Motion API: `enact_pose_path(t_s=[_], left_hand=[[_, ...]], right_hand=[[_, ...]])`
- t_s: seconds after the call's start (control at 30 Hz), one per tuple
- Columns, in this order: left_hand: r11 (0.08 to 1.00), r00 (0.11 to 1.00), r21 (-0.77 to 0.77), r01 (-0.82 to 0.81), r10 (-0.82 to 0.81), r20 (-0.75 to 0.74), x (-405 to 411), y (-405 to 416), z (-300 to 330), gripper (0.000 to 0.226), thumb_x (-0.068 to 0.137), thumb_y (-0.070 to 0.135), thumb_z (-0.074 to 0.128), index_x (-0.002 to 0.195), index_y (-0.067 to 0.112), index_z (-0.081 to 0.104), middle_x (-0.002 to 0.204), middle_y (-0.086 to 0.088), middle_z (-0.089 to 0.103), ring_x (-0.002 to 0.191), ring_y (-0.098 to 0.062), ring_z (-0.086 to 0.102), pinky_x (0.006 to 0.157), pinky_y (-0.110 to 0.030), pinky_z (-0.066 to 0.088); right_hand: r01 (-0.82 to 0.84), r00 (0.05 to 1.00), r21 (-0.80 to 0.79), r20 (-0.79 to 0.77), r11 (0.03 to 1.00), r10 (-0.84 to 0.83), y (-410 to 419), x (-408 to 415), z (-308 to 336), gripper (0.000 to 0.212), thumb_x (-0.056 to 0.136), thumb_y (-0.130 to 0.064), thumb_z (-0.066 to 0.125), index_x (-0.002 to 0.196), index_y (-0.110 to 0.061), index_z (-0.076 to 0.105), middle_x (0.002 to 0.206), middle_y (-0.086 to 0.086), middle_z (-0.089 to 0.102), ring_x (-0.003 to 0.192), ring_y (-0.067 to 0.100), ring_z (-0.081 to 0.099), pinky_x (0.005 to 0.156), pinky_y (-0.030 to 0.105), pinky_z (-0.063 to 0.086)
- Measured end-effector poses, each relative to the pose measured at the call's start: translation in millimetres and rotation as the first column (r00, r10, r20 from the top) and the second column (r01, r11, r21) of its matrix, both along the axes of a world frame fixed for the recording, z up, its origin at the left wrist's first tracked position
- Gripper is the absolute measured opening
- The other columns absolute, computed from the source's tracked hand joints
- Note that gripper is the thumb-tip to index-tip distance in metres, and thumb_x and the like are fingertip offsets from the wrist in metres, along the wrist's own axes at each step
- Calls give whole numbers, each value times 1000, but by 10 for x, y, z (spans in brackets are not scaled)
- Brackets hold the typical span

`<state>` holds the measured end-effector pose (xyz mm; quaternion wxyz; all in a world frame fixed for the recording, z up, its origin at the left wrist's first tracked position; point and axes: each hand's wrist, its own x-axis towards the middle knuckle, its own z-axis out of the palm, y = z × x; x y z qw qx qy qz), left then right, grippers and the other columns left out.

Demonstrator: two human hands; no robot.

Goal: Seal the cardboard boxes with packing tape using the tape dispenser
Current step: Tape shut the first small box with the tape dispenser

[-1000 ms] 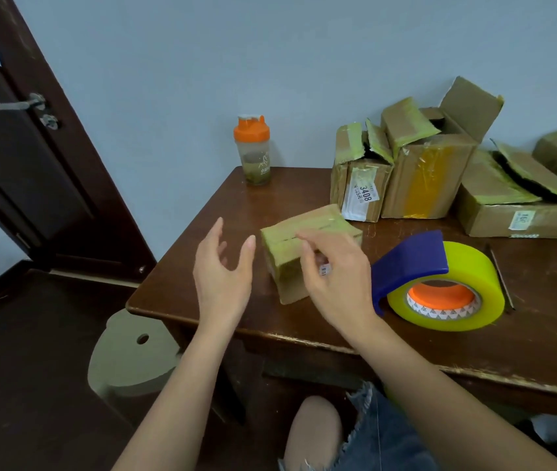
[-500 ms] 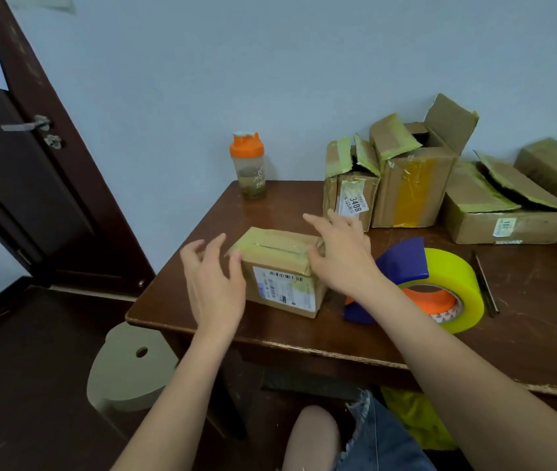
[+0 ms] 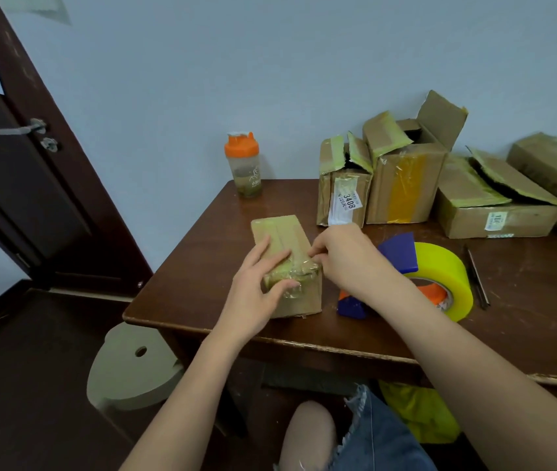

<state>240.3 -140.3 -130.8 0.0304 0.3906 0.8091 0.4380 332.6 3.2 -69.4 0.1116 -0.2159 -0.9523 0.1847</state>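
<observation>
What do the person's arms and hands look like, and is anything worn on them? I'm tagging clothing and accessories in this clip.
Both arms are bare from as far up as the view shows down to the fingertips: no sleeves, gloves, watch or bracelets. No rings show on the left hand or the right hand. Fingernails look short and unpainted. The only clothing in view is frayed blue denim shorts.

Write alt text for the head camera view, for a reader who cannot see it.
A person's left hand grips the near end of a small cardboard box on a dark wooden table, while the right hand touches its right edge. A tape dispenser with yellow tape lies just right; opened boxes and an orange-lidded bottle stand behind.
</observation>
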Motion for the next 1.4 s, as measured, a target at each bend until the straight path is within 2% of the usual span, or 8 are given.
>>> enact_pose_path(t_s=[0.13,0.33,0.53,0.67,0.9,1.27,1.33,1.4], left_hand=[[1000,1000,16,-3,3,22,-20,39,13,49,87,23,71,134,29,57,157,11,26,144,-9,21,117,-37,25],[997,994,79,21,-30,102,-50,87,-9,49,84,20,74,131,29,60,153,17,29,136,4,22,116,-41,32],[992,989,122,25,-42,138,-92,39,-98,63,78,14,80,131,37,55,154,20,25,142,-5,26,112,-43,39],[992,990,128,5,-23,138,-88,59,-108,68,78,12,79,137,32,52,155,19,25,142,-7,28,111,-39,41],[999,989,43,29,-34,141,-93,103,-33,79,78,6,78,145,31,44,161,16,15,146,-9,22,115,-44,35],[977,997,-213,-31,45,62,30,-36,200,96,87,-1,67,153,42,13,164,8,3,150,-16,8,117,-38,21],[963,995,-250,-99,103,2,58,-70,271,88,90,-1,63,154,38,16,163,5,10,147,-17,21,113,-33,29],[960,981,-209,-184,168,-93,105,-88,356,76,92,3,61,153,30,25,153,0,27,120,-11,48,95,-23,42]], right_hand=[[-4,987,325,152,946,-48,171,303,237,37,87,-49,65,122,-35,63,119,0,62,118,24,50,81,36,44],[-98,805,266,588,959,-80,373,492,274,78,78,-69,61,146,-47,31,148,-3,40,137,29,29,97,44,40],[-110,764,219,642,969,-59,459,474,273,79,75,-66,67,144,-52,31,132,-2,39,128,34,35,96,43,41],[-133,787,229,616,964,-38,495,452,282,74,73,-63,72,139,-52,40,108,-6,38,105,23,50,78,34,43],[-131,843,245,537,961,-22,492,475,230,61,86,-16,58,137,-48,46,106,-5,36,90,20,43,73,32,43],[-109,909,199,416,974,16,517,580,163,62,84,-15,57,131,-54,49,105,-4,38,94,25,48,76,35,47],[-118,904,210,427,971,17,514,578,163,62,84,-15,58,132,-53,48,107,-4,37,95,25,47,79,35,48],[-119,897,216,441,969,12,515,572,152,62,84,-16,58,133,-53,47,107,-4,36,98,26,49,82,37,49]])
